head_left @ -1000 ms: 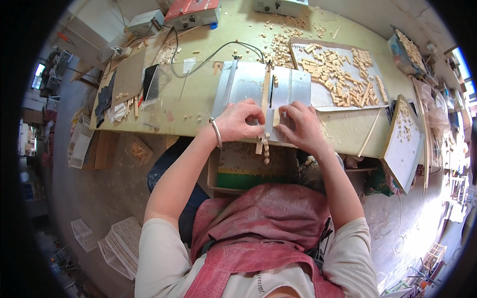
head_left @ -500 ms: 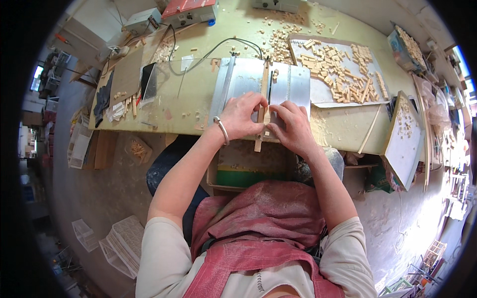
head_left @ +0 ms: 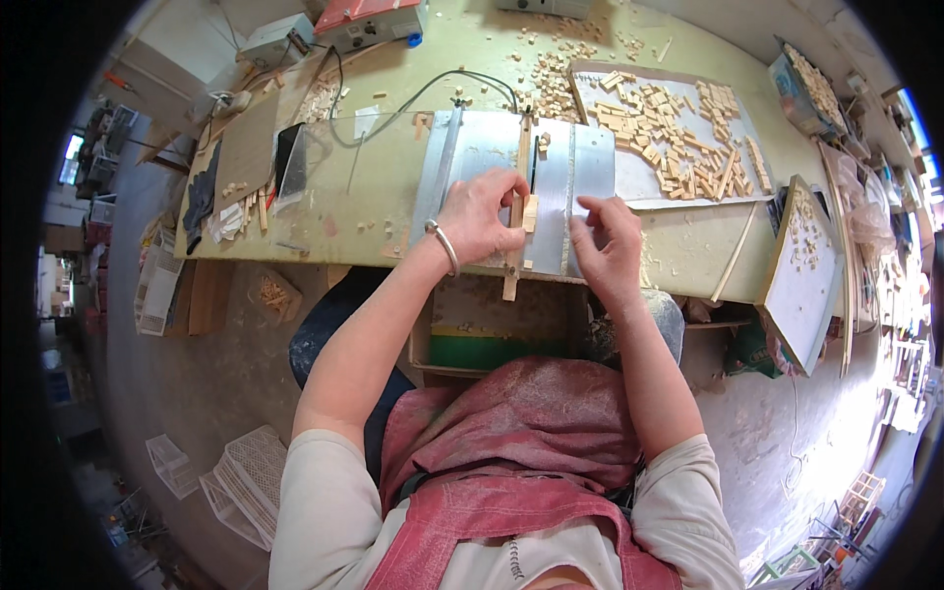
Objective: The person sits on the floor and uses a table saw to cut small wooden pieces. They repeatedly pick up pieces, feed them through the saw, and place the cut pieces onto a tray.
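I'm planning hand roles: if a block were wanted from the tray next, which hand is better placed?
Probably the right hand: it is nearer the tray and seems to hold nothing. The left hand is farther off, at the wooden strip with a small block beside it.

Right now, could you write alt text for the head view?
A person's bare left hand touches a long, narrow wooden strip on a silver metal plate; the open right hand is nearby. Small pale rectangular wooden blocks crowd a shallow white-lined tray beyond, to the right.
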`<state>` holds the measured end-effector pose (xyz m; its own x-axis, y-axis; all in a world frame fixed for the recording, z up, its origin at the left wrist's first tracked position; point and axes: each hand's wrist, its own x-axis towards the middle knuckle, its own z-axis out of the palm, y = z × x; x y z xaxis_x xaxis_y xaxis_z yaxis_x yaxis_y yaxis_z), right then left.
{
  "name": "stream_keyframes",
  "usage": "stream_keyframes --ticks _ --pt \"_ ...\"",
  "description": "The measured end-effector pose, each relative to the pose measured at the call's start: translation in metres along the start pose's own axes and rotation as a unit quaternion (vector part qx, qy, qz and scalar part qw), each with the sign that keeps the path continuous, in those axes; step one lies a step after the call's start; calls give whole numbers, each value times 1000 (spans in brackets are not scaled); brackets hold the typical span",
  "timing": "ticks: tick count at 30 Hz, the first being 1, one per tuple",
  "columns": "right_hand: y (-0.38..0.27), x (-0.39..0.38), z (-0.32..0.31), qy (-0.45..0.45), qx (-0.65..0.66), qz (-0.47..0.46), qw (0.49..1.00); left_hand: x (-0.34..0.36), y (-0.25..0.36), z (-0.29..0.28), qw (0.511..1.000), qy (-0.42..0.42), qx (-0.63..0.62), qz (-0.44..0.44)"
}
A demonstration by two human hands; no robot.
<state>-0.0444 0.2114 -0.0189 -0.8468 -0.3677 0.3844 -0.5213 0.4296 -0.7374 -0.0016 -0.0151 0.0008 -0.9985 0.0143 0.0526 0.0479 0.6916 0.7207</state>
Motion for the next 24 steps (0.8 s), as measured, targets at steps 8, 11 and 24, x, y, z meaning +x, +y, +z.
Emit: stream_keyframes --ticks 8,11,24 --pt "55 19 -12 142 106 132 975 6 -4 1 1000 11 -21 -5" --pt "80 24 -15 182 178 194 947 10 -5 1 1000 13 -19 -6" --pt "83 32 -20 192 307 311 879 29 -13 -3 1000 19 0 0"
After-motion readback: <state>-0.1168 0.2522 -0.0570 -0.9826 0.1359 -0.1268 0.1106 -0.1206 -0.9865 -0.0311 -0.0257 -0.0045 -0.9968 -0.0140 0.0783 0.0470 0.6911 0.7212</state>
